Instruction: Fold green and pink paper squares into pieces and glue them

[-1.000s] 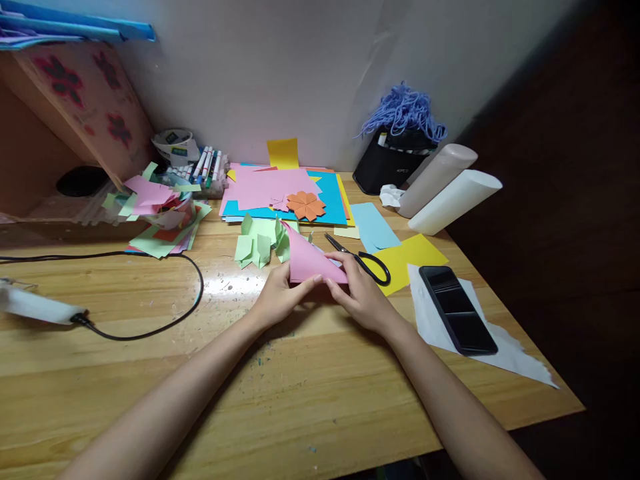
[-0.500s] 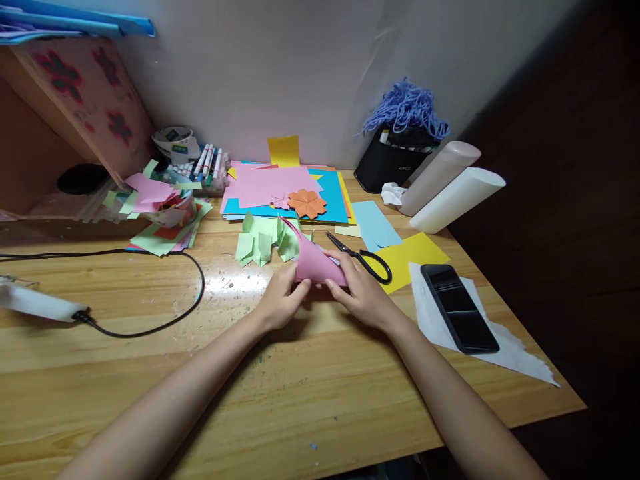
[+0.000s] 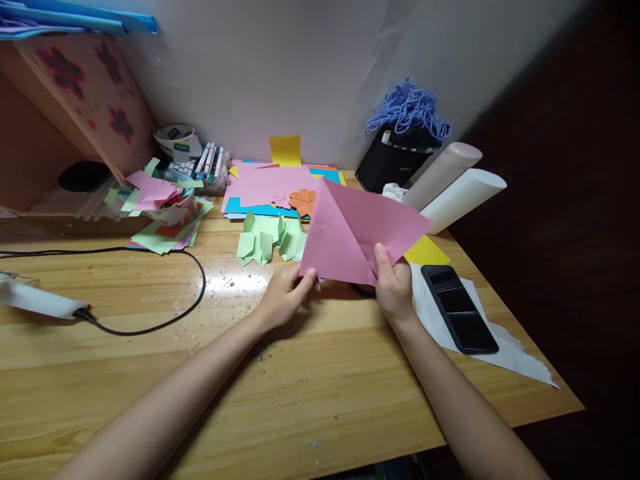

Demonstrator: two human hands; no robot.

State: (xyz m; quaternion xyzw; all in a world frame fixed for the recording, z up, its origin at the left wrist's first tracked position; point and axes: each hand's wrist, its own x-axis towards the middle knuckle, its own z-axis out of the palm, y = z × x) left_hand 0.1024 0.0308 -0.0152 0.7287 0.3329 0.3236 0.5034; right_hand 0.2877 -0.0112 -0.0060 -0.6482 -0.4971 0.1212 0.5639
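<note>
A sheet of pink paper (image 3: 345, 233), creased along a diagonal, is held up above the table between both hands. My left hand (image 3: 287, 293) pinches its lower left corner between thumb and fingers. At the lower right edge my right hand (image 3: 395, 283) grips the sheet, thumb on the front face. Folded light green paper pieces (image 3: 263, 237) lie just beyond the left hand. An orange paper flower (image 3: 301, 202) is partly covered by the pink sheet. The scissors are almost wholly hidden behind it.
A black phone (image 3: 460, 310) lies on white tissue (image 3: 517, 357) at the right. Stacked coloured paper (image 3: 275, 183), a marker box (image 3: 213, 167) and a black pouch with blue yarn (image 3: 393, 157) stand along the wall. A black cable (image 3: 200, 293) loops at left.
The pink paper, curled together between the hands before, is now opened out into a wide sheet. My right hand has moved to the right, while the left stays nearly in place.
</note>
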